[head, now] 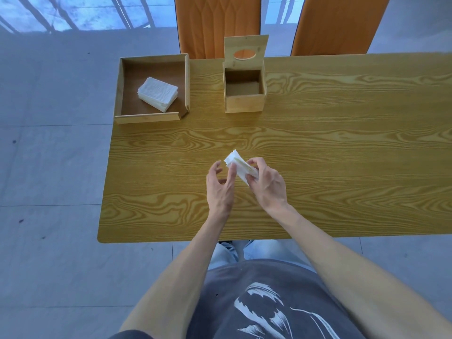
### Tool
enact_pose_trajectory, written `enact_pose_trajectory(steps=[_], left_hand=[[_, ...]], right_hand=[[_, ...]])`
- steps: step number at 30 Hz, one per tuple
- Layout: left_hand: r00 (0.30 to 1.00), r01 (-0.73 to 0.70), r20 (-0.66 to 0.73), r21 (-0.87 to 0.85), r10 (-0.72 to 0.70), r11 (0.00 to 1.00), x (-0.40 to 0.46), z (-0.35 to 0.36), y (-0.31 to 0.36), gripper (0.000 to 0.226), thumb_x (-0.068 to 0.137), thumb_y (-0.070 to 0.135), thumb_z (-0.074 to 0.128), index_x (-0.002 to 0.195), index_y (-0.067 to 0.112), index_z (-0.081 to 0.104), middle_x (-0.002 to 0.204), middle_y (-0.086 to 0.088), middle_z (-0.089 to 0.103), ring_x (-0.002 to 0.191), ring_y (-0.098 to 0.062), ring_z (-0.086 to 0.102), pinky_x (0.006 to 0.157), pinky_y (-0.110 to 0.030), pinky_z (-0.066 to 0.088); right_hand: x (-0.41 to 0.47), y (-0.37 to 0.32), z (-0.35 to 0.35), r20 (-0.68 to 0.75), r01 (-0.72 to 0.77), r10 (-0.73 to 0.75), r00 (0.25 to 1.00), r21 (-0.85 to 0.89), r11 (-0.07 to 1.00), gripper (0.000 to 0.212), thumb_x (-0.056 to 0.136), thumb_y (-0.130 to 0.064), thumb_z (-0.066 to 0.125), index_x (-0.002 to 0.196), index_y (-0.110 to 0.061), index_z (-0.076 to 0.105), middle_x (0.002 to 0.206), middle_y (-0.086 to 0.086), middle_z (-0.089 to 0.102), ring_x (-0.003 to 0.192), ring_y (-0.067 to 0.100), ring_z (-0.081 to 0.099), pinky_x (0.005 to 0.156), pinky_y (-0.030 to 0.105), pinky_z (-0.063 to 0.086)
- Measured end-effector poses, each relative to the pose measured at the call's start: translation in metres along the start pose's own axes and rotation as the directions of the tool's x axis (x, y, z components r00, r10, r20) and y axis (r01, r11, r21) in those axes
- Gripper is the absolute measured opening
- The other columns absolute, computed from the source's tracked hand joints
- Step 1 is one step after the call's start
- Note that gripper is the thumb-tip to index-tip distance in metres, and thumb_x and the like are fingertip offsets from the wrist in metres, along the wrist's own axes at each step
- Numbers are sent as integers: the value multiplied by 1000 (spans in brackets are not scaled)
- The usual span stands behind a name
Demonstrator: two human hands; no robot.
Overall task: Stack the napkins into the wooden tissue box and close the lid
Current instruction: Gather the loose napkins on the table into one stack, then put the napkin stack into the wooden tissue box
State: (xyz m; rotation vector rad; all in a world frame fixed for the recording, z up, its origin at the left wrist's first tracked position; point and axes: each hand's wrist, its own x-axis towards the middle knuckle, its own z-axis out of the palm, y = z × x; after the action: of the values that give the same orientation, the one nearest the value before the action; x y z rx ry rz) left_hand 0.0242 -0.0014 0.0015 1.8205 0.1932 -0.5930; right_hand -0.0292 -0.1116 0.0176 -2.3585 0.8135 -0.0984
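A small stack of white napkins point(236, 163) is held above the middle of the table, tilted. My right hand point(267, 183) grips its right end. My left hand point(220, 185) is beside its left edge, fingers spread and curled, thumb and fingertips close to the stack. The wooden tissue box point(244, 102) stands at the back of the table, empty inside. Its lid point(245, 51), with an oval hole, stands upright behind the opening. A second stack of white napkins point(157, 93) lies in the wooden tray point(149, 117) at the back left.
The wooden table point(318, 148) has its left edge just beyond the tray and its front edge near my body. Two orange chair backs point(216, 23) stand behind the table. Grey floor tiles lie to the left.
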Motion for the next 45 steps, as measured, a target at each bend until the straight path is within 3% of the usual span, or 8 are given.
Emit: enact_pose_trajectory(steps=[4, 10, 17, 25, 32, 36, 40, 45], left_hand=[[982, -173, 101, 151, 159, 973, 4, -1, 10, 72, 83, 64, 63, 146, 41, 36, 133, 13, 43, 90, 11, 59, 80, -39, 60], [975, -115, 209, 201, 73, 973, 16, 2, -6, 70, 75, 73, 64, 133, 37, 54, 131, 6, 48, 114, -21, 61, 89, -50, 57], [967, -170, 213, 136, 139, 976, 28, 0, 1, 42, 81, 61, 69, 110, 31, 65, 121, 13, 59, 114, -19, 62, 88, -49, 57], [966, -106, 246, 107, 77, 989, 31, 2, 7, 49, 82, 62, 67, 118, 30, 62, 119, 15, 62, 114, -20, 61, 93, -50, 55], [936, -106, 350, 174, 39, 979, 28, 4, 18, 71, 82, 60, 68, 141, 27, 48, 142, 1, 47, 122, -14, 49, 105, -40, 47], [921, -96, 389, 186, 16, 978, 30, 6, 23, 74, 82, 45, 76, 145, 23, 43, 141, 0, 46, 127, -14, 47, 107, -31, 40], [913, -138, 406, 202, 46, 970, 42, -1, 31, 51, 83, 12, 76, 128, 23, 55, 119, 2, 62, 103, -11, 63, 87, -24, 53], [953, -205, 271, 259, 133, 944, 67, -5, 63, 22, 92, 19, 64, 114, 23, 66, 105, -7, 69, 81, -22, 68, 74, -46, 58]], right_hand=[[7, 10, -1, -35, 162, -169, 985, -139, 977, 20, 92, -19, 67, 112, -15, 65, 96, 6, 74, 88, 27, 69, 74, 37, 51], [12, 27, 2, 99, 134, -118, 988, -172, 976, 30, 86, -12, 69, 116, -18, 65, 111, 4, 71, 103, 27, 64, 88, 39, 48], [16, 33, -4, 25, 108, -106, 994, -77, 991, 20, 91, -15, 67, 111, -15, 69, 107, 5, 72, 101, 25, 65, 84, 36, 51], [21, 40, -1, 136, 30, -31, 990, 6, 1000, 50, 85, 7, 64, 131, -14, 58, 124, 7, 63, 117, 21, 58, 93, 17, 34], [24, 41, 1, 365, 31, 1, 931, -81, 996, 75, 82, 15, 37, 149, -18, 28, 147, 11, 36, 135, 27, 34, 113, 33, 26], [28, 41, 1, 307, 14, -9, 952, -16, 1000, 59, 90, 10, 38, 142, -17, 40, 137, 11, 45, 128, 27, 43, 103, 28, 32], [44, 39, -13, 235, -3, -22, 972, 103, 995, 36, 98, -5, 48, 132, -14, 53, 124, 9, 60, 109, 27, 58, 87, 30, 42], [78, 26, -40, 176, 36, -67, 982, 172, 984, 33, 95, -9, 56, 128, -15, 58, 115, 5, 68, 100, 21, 64, 86, 34, 50]])
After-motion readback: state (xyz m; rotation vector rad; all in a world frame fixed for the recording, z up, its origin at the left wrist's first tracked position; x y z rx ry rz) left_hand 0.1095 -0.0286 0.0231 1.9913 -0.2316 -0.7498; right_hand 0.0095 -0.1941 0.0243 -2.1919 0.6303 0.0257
